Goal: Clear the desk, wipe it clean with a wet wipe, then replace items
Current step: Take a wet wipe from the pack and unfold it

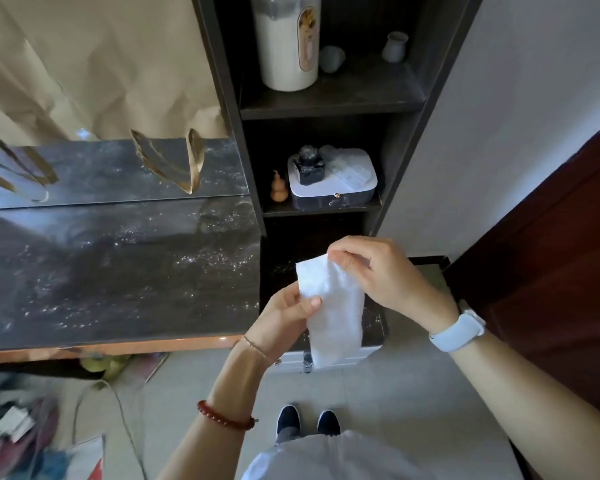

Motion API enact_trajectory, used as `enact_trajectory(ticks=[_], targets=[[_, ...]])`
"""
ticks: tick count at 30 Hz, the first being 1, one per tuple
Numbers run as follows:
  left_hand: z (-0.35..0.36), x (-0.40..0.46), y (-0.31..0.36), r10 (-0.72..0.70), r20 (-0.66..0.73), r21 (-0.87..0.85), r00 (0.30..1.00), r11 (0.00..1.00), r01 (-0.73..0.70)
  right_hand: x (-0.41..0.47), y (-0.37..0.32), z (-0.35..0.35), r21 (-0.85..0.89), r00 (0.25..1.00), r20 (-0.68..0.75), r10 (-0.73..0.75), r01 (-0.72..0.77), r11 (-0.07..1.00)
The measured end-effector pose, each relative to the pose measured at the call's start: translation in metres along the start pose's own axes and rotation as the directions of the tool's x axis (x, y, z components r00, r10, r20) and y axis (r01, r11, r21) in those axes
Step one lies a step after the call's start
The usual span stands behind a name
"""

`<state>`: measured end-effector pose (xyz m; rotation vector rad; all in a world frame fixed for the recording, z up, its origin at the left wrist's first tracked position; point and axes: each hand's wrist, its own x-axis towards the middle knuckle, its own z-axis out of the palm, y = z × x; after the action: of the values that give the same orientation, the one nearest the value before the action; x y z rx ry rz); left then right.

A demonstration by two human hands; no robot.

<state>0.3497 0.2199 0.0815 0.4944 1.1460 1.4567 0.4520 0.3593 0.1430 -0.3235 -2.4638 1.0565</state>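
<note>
A white wet wipe (pixel 333 306) hangs folded lengthwise between both hands, right of the desk. My left hand (pixel 284 313) pinches its left edge with the thumb on top. My right hand (pixel 378 271) grips the wipe's upper corner with the fingertips. The dark glossy desk top (pixel 118 271) lies to the left, bare, with speckles and dusty marks on it. A mirror strip (pixel 111 174) runs along its back edge.
A dark shelf unit (pixel 326 105) stands right of the desk, holding a tall white canister (pixel 288 46), small cups, an ink bottle on a white box (pixel 333 181) and a tiny gourd. Clutter and a cable lie on the floor at lower left. A dark red door (pixel 551 271) is at right.
</note>
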Motion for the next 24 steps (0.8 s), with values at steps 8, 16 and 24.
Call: enact_trajectory(ticks=[8,16,24], targets=[[0.003,0.010,0.022,0.186,-0.207,0.267,0.960,0.955,-0.127,-0.014,0.019,0.006,0.011,0.942,-0.165,0.294,-0.296,0.955],[-0.016,0.014,0.029,-0.270,-0.264,-0.238,0.926,0.949,0.208,-0.035,0.023,0.040,0.626,0.586,0.549,0.596,-0.761,0.172],[-0.036,0.016,0.023,-0.347,-0.137,-0.315,0.928,0.903,0.292,-0.033,0.045,0.042,0.591,0.602,0.338,0.723,-0.734,0.334]])
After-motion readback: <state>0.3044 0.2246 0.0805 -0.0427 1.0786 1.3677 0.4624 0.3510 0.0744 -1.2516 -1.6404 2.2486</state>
